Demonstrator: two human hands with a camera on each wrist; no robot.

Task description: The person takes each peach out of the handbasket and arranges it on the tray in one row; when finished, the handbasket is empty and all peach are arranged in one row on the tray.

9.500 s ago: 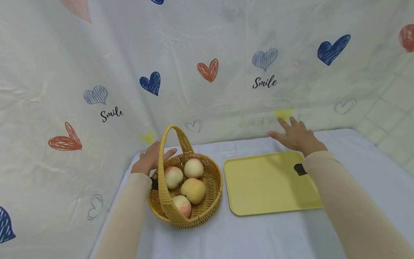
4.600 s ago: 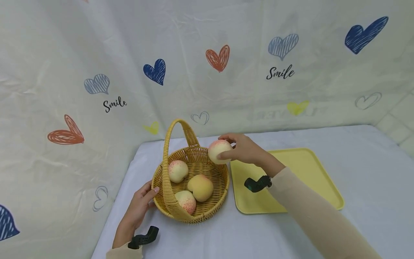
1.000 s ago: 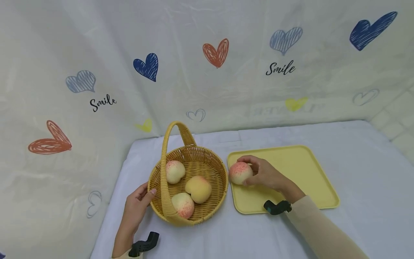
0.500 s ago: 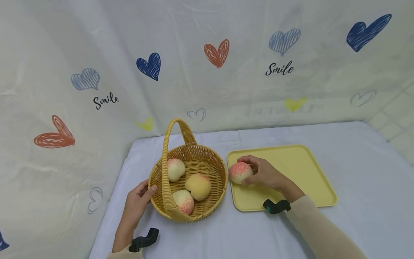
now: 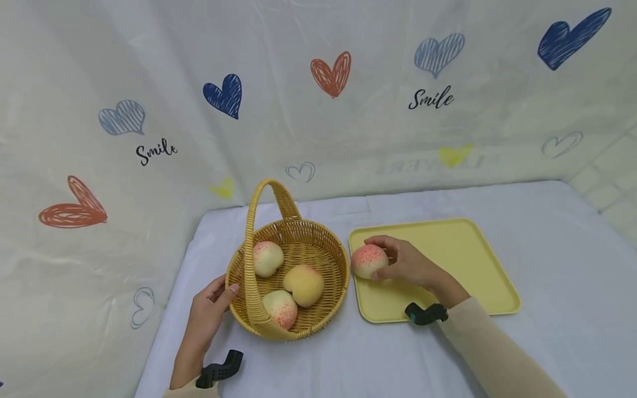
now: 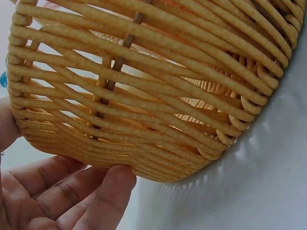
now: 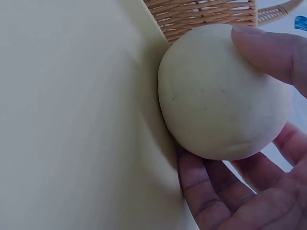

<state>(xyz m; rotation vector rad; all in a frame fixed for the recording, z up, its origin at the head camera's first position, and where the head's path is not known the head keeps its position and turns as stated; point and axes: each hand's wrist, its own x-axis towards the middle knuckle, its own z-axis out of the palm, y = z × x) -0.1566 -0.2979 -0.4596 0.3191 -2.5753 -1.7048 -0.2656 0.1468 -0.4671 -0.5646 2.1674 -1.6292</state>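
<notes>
My left hand (image 5: 208, 310) holds the left rim of a round wicker basket (image 5: 318, 326), thumb over the rim and fingers against the outer wall. The basket's woven side (image 6: 144, 96) fills much of the left wrist view. In it lie a yellow peach (image 5: 304, 286) and two pale peaches with pink speckles, one at the back (image 5: 269, 258) and one at the front (image 5: 281, 309). My right hand (image 5: 409, 265) grips another pink-topped peach (image 5: 369, 261) at the left end of a yellow tray (image 5: 448, 260). In the right wrist view, thumb and fingers surround this peach (image 7: 220, 96), close against the tray surface.
The basket's tall arched handle (image 5: 252, 260) rises over its left part. The tray lies close beside the basket's right rim. A white cloth (image 5: 348, 365) covers the table, and a curtain with printed hearts (image 5: 298, 121) hangs behind it.
Both hands were spread at first. My left hand then took the basket's rim, and my right lifted a peach from the basket and moved it onto the tray. Over the last second, hardly anything moved.
</notes>
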